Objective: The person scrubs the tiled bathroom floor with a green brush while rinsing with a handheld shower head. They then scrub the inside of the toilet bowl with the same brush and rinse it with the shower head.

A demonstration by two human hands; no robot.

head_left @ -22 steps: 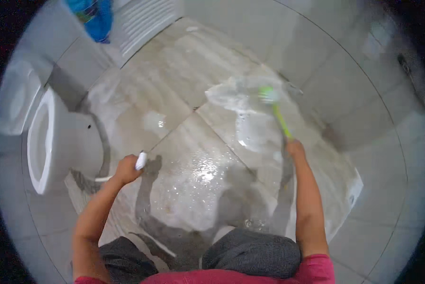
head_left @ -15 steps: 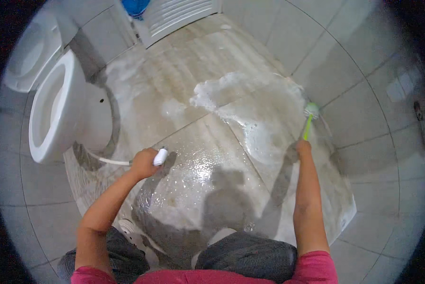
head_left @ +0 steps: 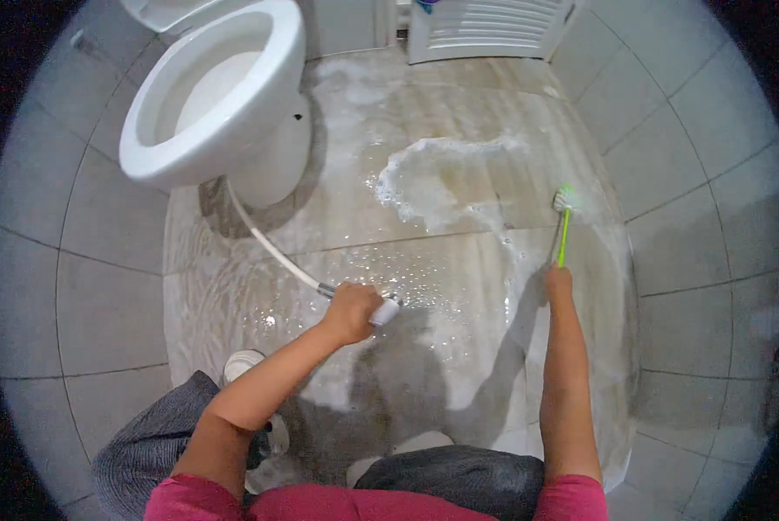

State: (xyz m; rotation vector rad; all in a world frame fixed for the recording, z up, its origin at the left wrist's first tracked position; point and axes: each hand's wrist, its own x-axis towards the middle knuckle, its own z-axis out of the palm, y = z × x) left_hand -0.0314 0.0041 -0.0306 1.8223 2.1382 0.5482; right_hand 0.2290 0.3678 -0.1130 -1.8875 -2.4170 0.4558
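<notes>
My left hand (head_left: 353, 313) is wrapped around a white spray head (head_left: 386, 312), with a pale hose (head_left: 272, 246) running from it back toward the toilet. Droplets speckle the wet floor just beyond the spray head. Out to the right, my right hand (head_left: 559, 282) grips the green handle of a scrub brush (head_left: 565, 227). The brush's rounded white-and-green head is at the floor, near the right wall. Between the brush and the toilet, white foam (head_left: 398, 184) lies in a curved patch on the tiles.
A white toilet (head_left: 172, 161) with its lid raised stands at the far left. A white louvred door (head_left: 485, 35) is at the back. Grey tiled walls (head_left: 684, 226) rise on both sides. A white shoe (head_left: 243, 363) shows by my left knee.
My left hand has moved right with the spray head, drawing the hose out longer. The view has turned left, bringing the toilet further into the picture. My right hand still holds the brush.
</notes>
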